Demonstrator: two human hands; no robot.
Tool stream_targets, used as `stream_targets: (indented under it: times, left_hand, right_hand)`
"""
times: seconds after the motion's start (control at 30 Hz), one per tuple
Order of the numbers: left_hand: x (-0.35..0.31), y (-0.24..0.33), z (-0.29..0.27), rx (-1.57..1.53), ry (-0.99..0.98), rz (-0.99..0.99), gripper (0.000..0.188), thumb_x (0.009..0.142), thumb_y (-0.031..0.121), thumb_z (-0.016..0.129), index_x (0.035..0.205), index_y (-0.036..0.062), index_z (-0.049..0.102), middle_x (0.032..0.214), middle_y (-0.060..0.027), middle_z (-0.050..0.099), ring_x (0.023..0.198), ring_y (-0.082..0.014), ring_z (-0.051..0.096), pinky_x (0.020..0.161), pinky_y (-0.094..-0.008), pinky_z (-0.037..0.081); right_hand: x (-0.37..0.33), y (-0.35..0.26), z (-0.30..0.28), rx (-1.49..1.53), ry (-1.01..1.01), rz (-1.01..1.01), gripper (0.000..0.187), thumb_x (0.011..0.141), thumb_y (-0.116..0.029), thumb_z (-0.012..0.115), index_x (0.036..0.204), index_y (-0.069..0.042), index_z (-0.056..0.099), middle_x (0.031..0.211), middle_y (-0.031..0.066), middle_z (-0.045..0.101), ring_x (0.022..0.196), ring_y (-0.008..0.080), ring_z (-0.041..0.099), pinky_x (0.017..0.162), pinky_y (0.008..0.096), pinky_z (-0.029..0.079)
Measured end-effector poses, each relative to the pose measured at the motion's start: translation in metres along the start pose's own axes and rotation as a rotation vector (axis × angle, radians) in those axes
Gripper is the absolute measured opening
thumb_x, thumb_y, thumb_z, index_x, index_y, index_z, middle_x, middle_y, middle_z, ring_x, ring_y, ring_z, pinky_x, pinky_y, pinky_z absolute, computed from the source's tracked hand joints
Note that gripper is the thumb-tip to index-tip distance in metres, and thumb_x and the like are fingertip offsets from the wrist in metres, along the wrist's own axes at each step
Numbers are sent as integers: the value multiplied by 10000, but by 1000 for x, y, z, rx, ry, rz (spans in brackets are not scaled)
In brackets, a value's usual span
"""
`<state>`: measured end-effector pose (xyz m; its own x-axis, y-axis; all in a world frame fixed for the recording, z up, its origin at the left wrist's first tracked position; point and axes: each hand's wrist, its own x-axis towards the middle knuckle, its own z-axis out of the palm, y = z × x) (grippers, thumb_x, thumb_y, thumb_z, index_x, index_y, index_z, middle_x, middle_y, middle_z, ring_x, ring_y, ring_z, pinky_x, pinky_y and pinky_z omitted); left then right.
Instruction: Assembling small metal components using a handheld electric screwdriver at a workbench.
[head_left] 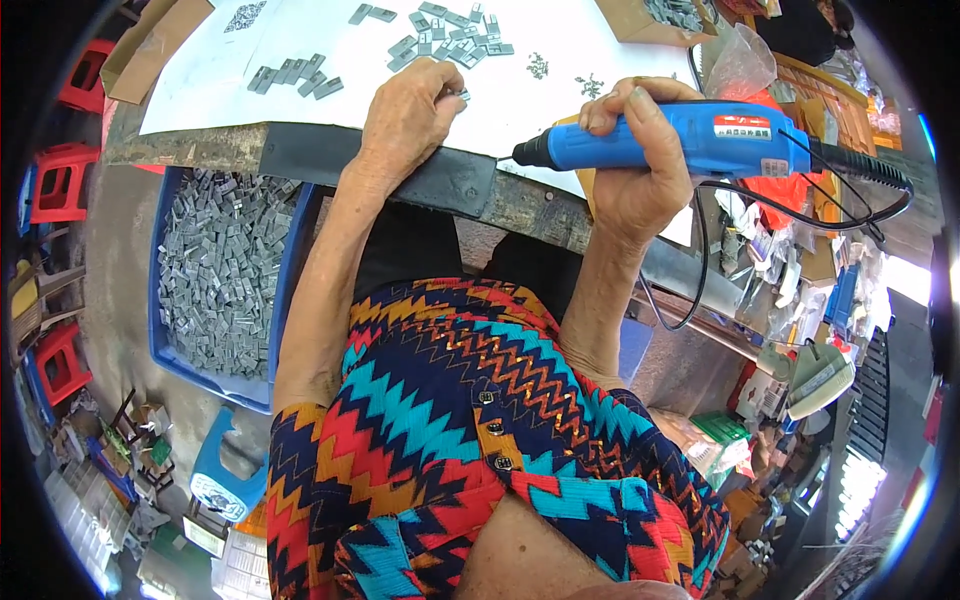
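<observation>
My right hand (pixel 645 160) is wrapped round a blue electric screwdriver (pixel 700 135), its black nose pointing left over the table edge. A thick black cable runs from its right end. My left hand (pixel 408 115) rests at the white sheet's near edge, fingers curled round a small grey rectangular part (pixel 462 97) that mostly hides behind them. Beyond that hand lies a loose cluster of similar grey parts (pixel 450 40), with another group (pixel 297 73) to the left. Two small piles of tiny screws (pixel 538 66) lie on the sheet beyond the screwdriver.
Below the table at left stands a blue bin (pixel 155 290) full of grey parts. Cardboard boxes (pixel 150 55) sit at the table's far left and far right. A blue stool (pixel 225 470) and red stools (pixel 65 180) stand left. Bags and boxes crowd the right; another person is at the far right.
</observation>
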<state>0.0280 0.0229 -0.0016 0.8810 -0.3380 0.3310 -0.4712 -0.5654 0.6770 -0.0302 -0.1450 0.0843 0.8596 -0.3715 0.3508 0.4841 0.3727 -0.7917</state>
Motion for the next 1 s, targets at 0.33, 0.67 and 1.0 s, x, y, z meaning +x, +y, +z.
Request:
stream_targets:
  times: [0.33,0.67,1.0]
  left_hand:
    - [2,-1,-7,-67,-33,-14,166,802,121,571,897,-12,600,808,-124,610,709,-218,580,662,-324,473]
    - [5,1,1,23,20,-35,122,813,116,554,852,16,611,782,-108,624,678,-211,578,644,-320,469]
    - [18,3,-3,-13,-78,-232,83,743,121,569,765,68,630,684,-61,629,623,-189,592,614,-311,479]
  right_hand:
    - [1,-2,-2,-14,11,-35,242,682,-1,642,903,24,548,675,119,574,547,195,583,548,327,496]
    - [2,-6,-5,33,23,-17,222,694,-3,635,895,26,546,674,121,565,556,197,573,557,328,491]
    - [1,-4,-4,26,14,-30,228,695,0,637,905,23,551,656,117,569,557,199,586,555,332,501]
